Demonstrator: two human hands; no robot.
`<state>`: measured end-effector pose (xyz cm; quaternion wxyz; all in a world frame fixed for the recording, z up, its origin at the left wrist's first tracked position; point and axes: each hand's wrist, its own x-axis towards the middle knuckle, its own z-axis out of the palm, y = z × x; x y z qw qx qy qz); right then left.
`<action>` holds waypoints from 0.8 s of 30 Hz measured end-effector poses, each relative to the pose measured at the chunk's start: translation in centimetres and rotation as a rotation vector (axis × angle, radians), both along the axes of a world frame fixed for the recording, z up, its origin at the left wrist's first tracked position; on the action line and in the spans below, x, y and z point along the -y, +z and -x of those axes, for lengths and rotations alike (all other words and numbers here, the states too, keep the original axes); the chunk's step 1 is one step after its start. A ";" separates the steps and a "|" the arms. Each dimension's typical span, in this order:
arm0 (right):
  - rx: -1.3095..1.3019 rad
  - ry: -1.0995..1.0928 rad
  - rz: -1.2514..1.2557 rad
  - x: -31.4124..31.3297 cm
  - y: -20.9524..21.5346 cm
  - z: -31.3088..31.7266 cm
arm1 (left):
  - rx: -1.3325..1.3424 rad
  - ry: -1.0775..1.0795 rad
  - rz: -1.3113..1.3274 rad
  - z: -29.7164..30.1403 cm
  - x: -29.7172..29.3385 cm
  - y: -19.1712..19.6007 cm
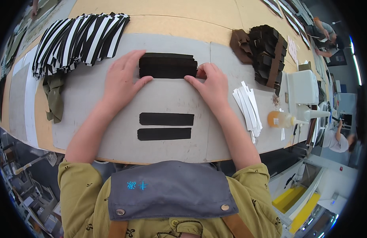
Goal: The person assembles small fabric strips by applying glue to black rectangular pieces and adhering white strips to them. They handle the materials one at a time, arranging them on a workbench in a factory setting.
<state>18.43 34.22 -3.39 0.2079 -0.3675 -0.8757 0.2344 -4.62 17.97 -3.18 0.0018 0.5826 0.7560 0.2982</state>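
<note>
our left hand (124,77) and right hand (212,83) apart, clamped on opposite ends of a black stack (167,67), sitting on our gray mat (171,95), two loose black strips (166,119) closer to us, white strips (247,109) off right

Amber bottle (275,119): on the bench (183,25), right side
White box (304,87): near the bottle
Olive cloth (54,97): crumpled, at left
Co-workers (337,141): two, beyond the bench's right end

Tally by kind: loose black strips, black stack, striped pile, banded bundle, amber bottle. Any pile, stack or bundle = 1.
Loose black strips: 2
Black stack: 1
Striped pile: 1
Banded bundle: 1
Amber bottle: 1
Total: 6
</note>
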 end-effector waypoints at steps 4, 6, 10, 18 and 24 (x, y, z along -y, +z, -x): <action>0.006 -0.014 0.030 0.3 -0.1 -0.4 | 0.141 0.078 0.027 0.3 0.7 0.1; -0.009 -0.010 0.054 0.4 -0.1 -0.3 | 0.065 0.093 -0.005 -0.1 0.7 0.3; -0.069 0.014 0.065 0.4 -0.7 -0.5 | 0.018 0.067 -0.057 -0.1 0.9 -0.3; -0.160 -0.028 0.090 0.6 -0.1 -0.6 | -0.023 0.012 -0.085 -1.2 2.0 0.2; -0.237 0.235 -0.167 1.1 1.1 -0.6 | 0.129 -0.181 -0.059 -2.1 3.8 1.1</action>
